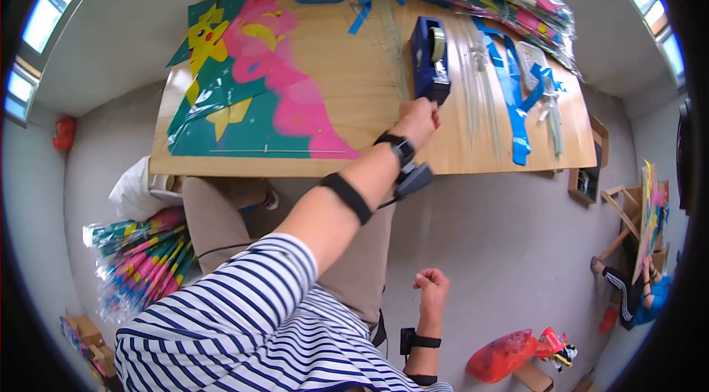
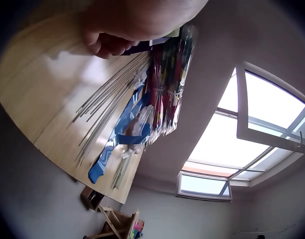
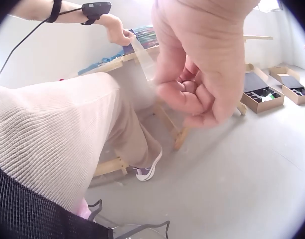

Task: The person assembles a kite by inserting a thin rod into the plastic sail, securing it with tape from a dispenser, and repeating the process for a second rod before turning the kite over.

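My left hand reaches over the table to the front end of a dark blue tape dispenser, its fingers curled at the cutter end. A roll of tape sits in the dispenser. From there a strip of clear tape runs down toward my right hand, as the right wrist view shows. Low beside my lap, the right hand has its fingers curled and pinches the strip's end, which they mostly hide. On the left of the table lies a green and pink printed sheet with yellow figures, a thin white stick along its near edge.
Thin clear sticks and blue ribbons lie right of the dispenser. Bagged printed sheets are stacked at the back right. More wrapped bundles stand left of my legs. A red bag sits on the floor.
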